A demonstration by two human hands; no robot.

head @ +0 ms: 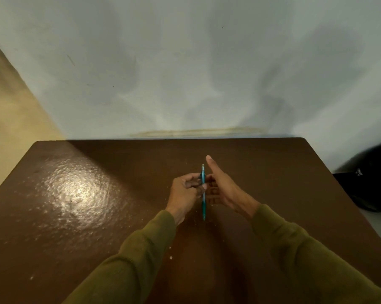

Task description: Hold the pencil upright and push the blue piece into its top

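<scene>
Brown table [79, 216], glossy, pushed against a pale wall [185, 62]; a patch of glare sits on its left half, with small white specks scattered over the surface. Tan floor at far left. A dark, blurred object [369, 178] lies off the table's right edge; what it is cannot be told. Two arms in olive-green sleeves [130, 260] reach in from the near edge and meet over the middle of the table. Left hand [186, 191]: fingers curled, thumb and fingertips pinching a slim teal pen [203, 191] around its middle. The pen runs near-to-far in the view, one end pointing at the wall, the other back toward the person; it seems to be held clear of the tabletop, though that is not certain. Right hand [223, 187]: flat and open, fingers straight and together, palm turned toward the pen, just beside it. Whether the palm touches the barrel cannot be told; its inner side is in shadow. Judgement: the pen is already picked up, and the work stands at a hand-to-hand stage, the left presenting it and the right ready alongside. The next move would call for the right fingers to close round the barrel before the left pinch loosens, or the pen may drop.
</scene>
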